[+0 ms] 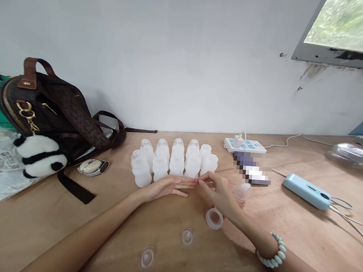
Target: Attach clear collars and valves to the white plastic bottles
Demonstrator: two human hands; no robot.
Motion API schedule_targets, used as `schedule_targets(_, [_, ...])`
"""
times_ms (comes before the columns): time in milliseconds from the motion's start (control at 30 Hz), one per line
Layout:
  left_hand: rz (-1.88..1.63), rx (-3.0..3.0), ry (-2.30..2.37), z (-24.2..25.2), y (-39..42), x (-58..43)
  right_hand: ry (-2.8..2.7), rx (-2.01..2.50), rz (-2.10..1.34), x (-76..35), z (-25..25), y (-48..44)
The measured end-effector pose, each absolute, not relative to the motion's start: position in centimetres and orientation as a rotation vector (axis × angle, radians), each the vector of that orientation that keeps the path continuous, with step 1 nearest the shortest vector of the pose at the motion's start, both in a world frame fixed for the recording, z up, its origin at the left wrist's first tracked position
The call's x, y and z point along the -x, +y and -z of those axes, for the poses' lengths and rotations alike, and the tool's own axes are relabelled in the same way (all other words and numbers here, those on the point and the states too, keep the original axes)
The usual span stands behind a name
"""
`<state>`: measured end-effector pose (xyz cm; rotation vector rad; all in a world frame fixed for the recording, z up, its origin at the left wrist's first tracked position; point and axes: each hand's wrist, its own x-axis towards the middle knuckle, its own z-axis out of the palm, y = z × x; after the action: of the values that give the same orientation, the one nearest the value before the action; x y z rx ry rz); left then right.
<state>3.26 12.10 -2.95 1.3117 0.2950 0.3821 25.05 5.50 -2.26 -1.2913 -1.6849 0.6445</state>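
bottles [173, 162] are grouped in two rows at the back of the table [285, 251], just beyond both hands. left hand [168, 187] is laid flat, fingers spread, against the front row; right hand [217, 192] is pinched at the fingertips, content too small to tell. front row is best steadied while loose rings [214, 218] are fitted square. label by power strip [244, 146] is blurred.

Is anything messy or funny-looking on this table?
Mostly tidy: the plastic bottles stand upright in rows. But the two at the right end have no tops, and loose parts lie scattered in front: a ring and two clear nipples. Nothing looks spilled. The wall under the window is stained.
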Motion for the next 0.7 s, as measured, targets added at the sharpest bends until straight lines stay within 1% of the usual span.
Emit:
schedule_targets(133, [-0.424,-1.333,0.34,2.9,11.3,-3.0,-1.756,1.314,-0.647,-25.8,1.4,5.4])
schedule_targets(233, [-0.436,-1.471,0.411,2.4,9.7,-2.2,-1.864,1.329,-0.649,-27.1,-0.4,4.7])
schedule_targets(367, [-0.38,-1.876,0.459,1.4,7.2,-1.6,-2.376,1.331,-0.585,-28.7,-2.9,3.1])
schedule_targets(467, [-0.317,-2.096,0.47,1.0,6.1,-2.1,-2.677,1.375,-0.512,-28.8,-3.4,2.3])
schedule_targets(600, [-0.327,-2.195,0.532,1.3,5.8,-3.6,-2.716,1.325,-0.493,-28.4,-3.4,2.2])
schedule_targets(700, [-0.431,-2.195,0.661,1.9,6.1,-4.7,-2.469,1.287,-0.485,-28.6,-4.2,2.2])
